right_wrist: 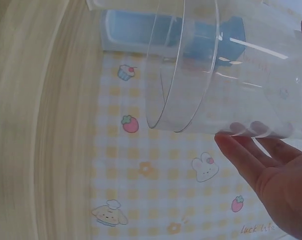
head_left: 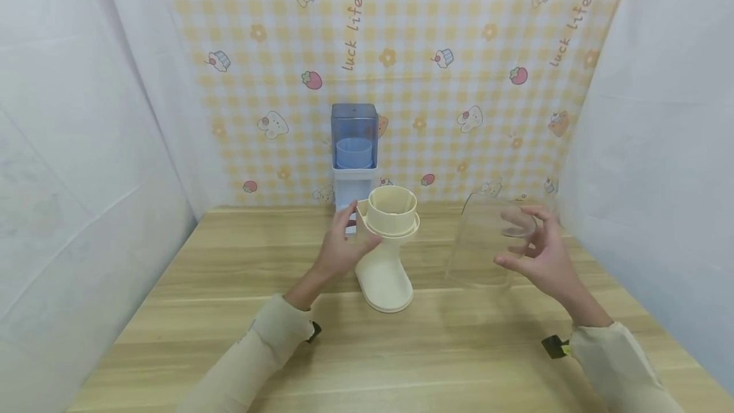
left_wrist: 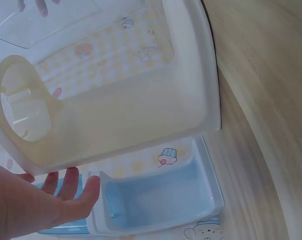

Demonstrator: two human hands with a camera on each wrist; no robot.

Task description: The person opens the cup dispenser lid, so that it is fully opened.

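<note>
A cream dispenser base (head_left: 385, 279) with a round collar on top stands upright near the middle of the wooden table. My left hand (head_left: 341, 248) grips its upper part from the left, thumb at the front and fingers round the back. In the left wrist view, the base's hollow frame (left_wrist: 136, 117) shows above the left hand (left_wrist: 36, 205). Off to the right, my right hand (head_left: 545, 259) holds a clear plastic container (head_left: 482, 244) above the table, apart from the base. The right wrist view shows the container's rim (right_wrist: 178, 95) facing left, fingers along its side.
Behind the cream base stands a similar blue and white dispenser (head_left: 354, 139), close to the checked cloth backdrop (head_left: 424, 30). White sheets (head_left: 648, 113) hang on both sides of the wooden table (head_left: 229, 336).
</note>
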